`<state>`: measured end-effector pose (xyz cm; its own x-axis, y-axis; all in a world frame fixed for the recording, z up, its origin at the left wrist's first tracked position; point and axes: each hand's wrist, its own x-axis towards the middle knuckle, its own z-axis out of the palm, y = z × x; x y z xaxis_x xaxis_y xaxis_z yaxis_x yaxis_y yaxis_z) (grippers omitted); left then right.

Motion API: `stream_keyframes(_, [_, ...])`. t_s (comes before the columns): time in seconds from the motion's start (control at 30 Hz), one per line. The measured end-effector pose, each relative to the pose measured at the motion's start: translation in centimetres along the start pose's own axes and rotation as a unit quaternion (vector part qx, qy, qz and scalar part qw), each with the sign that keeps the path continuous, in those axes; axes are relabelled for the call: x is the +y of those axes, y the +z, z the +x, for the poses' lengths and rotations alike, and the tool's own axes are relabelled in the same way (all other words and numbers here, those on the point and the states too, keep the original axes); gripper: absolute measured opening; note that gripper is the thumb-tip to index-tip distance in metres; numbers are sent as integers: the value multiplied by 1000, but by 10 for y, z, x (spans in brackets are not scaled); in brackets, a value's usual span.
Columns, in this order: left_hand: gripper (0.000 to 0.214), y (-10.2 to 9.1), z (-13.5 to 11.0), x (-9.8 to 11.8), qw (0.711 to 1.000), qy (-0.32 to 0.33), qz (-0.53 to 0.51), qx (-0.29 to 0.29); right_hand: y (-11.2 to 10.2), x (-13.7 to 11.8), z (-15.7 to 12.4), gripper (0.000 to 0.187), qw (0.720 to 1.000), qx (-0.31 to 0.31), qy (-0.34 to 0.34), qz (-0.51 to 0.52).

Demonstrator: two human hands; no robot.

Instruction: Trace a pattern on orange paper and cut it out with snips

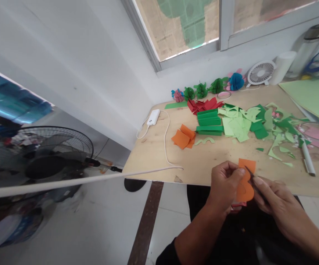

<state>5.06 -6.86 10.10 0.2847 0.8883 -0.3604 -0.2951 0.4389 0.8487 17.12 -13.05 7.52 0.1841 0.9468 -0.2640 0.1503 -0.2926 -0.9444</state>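
Note:
My left hand [225, 184] pinches a piece of orange paper [246, 189] over the table's front edge. The lower part of the paper has a rounded, lobed outline, while its top is still square. In my right hand [273, 197] is a pair of dark scissors [249, 171], their blades at the paper's upper right side. My fingers hide most of the handles. Something red and white shows just below the orange paper, partly covered by my left hand. Folded orange paper [183, 137] lies farther left on the table.
Green folded strips [209, 118], light green scraps [238, 123] and red paper [203, 105] cover the wooden table [151, 154]. Paper figures [201, 90] and a small white fan [261, 72] line the wall. A marker [308, 158] lies right; a white cable [93, 179] crosses the left edge.

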Motion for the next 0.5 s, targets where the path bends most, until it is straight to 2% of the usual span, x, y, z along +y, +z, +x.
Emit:
stream_keyframes(0.27, [31,-2,2,-1,1000,-2,-13,5,-2,6,1,63,1000,-8,4,2])
stream_keyframes(0.5, [34,-1,5,-4,1000,7,-13,1,0,-4,1,67,1000,7,2,15])
